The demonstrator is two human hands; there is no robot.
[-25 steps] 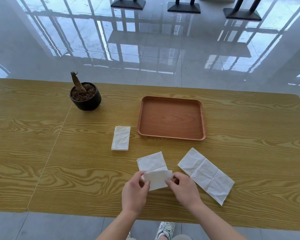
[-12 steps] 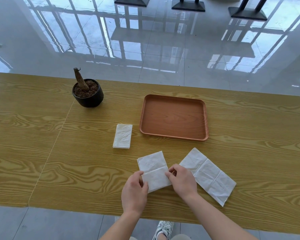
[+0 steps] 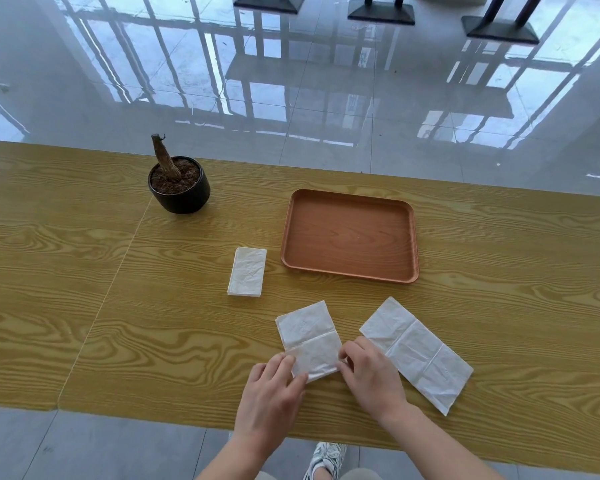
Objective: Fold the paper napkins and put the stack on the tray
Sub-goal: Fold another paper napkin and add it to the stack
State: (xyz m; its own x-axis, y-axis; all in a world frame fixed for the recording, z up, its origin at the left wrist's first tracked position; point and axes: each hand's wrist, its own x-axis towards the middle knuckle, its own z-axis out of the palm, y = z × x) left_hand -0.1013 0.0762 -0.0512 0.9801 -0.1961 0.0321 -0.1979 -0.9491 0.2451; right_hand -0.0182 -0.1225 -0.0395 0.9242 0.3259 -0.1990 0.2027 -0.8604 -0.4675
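Head view: both hands pinch one napkin (image 3: 309,341).
Left hand (image 3: 271,393): grips its 7 o'clock corner.
Right hand (image 3: 368,372): grips its 4 o'clock edge.
Tray (image 3: 409,271): 12 o'clock of napkin.

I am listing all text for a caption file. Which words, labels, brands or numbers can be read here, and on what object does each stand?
None can be read.
Napkin under the hands: faint embossed mark, too blurred to read.
Tray, pot, folded napkin, open napkin, table: no text visible.
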